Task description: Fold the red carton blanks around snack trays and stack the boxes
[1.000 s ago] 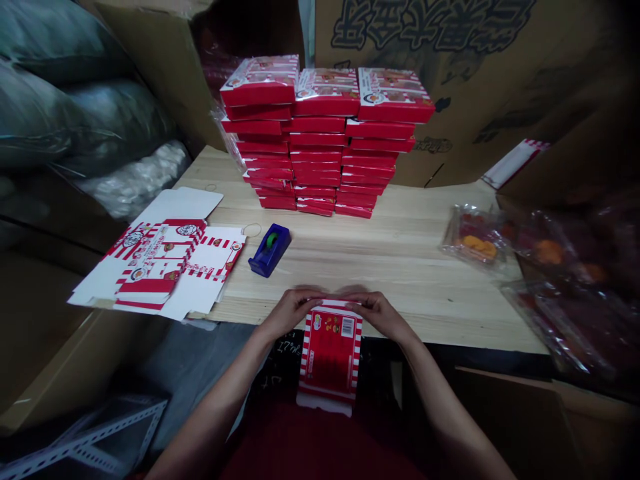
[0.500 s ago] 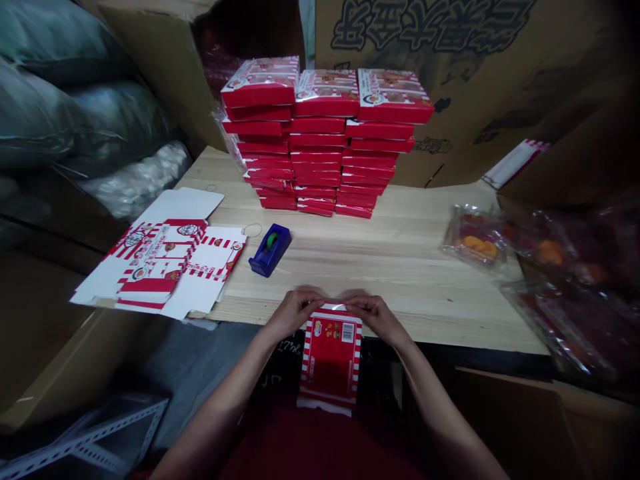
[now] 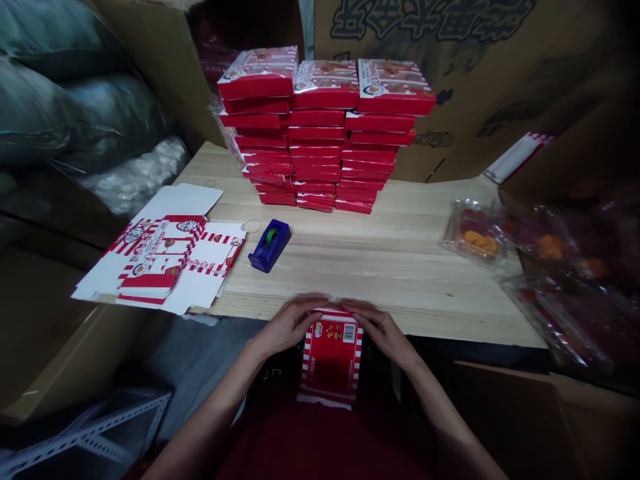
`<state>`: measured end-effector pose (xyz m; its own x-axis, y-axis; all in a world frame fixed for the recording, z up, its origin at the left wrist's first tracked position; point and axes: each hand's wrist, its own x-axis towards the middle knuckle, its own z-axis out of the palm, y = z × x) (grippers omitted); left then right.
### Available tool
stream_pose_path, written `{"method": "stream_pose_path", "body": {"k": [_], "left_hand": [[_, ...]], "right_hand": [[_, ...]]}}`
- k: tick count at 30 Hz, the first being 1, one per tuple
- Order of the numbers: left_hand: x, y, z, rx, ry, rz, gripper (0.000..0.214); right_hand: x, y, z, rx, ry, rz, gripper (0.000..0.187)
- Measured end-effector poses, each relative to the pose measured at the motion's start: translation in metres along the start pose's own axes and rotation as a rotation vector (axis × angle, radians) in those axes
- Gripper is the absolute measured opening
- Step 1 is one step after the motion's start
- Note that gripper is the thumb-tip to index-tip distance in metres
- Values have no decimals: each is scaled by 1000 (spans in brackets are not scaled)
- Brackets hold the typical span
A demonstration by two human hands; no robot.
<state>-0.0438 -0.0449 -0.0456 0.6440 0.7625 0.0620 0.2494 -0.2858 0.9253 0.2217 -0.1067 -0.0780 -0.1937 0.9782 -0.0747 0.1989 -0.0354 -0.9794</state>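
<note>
A red and white striped cardboard box [image 3: 332,360] stands out toward me at the table's front edge, its printed face with a barcode turned up. My left hand [image 3: 293,325] is closed on its far left corner, thumb on the face and fingers over the far end. On the far right corner, my right hand [image 3: 379,327] grips it the same way. The fingertips of both hands are slightly blurred and nearly meet at the far edge. The box's near end shows an open white edge close to my body.
Stacks of red boxes [image 3: 320,133] rise at the back of the table [image 3: 360,267]. A blue tape dispenser [image 3: 270,247] sits left of centre, beside flat printed box sheets [image 3: 160,260]. Clear-wrapped packs [image 3: 477,237] lie at the right. Large cartons [image 3: 450,87] stand behind.
My fingers have moved from pinching the flap at the box's far edge to folding over that end. The white flap there shows less now.
</note>
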Motion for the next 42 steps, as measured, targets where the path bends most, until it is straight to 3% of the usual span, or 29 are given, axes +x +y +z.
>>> {"method": "stream_pose_path", "body": {"k": [4,14,20,23,26,28,31,33,36,42], "left_hand": [[-11,2,5,-10,24,-14,41],[-27,5,12,-217,114,-100,28],[-14,11,4,-303,116,-133,25],[1,-3,-12,-319,234,-109,34],[14,-28,-52,-56,654,-100,48],[21,-44,-83,131,871,-235,47],[30,-61,-117,146,847,-393,25],[36,-67,-126,76,777,-433,23],[45,-71,-126,-36,745,-462,30],[45,-64,-122,-227,797,-426,33]], "right_hand": [[-8,1,3,-5,9,-14,32],[-10,-19,17,121,49,27,23],[3,-39,21,118,58,-33,24],[6,-37,17,110,160,-37,22],[3,-30,11,110,227,17,25],[0,-26,7,113,251,49,28],[-4,-28,5,118,264,48,30],[-5,-32,4,116,270,26,31],[-8,-37,4,92,290,1,31],[-10,-48,-1,69,324,-35,30]]}}
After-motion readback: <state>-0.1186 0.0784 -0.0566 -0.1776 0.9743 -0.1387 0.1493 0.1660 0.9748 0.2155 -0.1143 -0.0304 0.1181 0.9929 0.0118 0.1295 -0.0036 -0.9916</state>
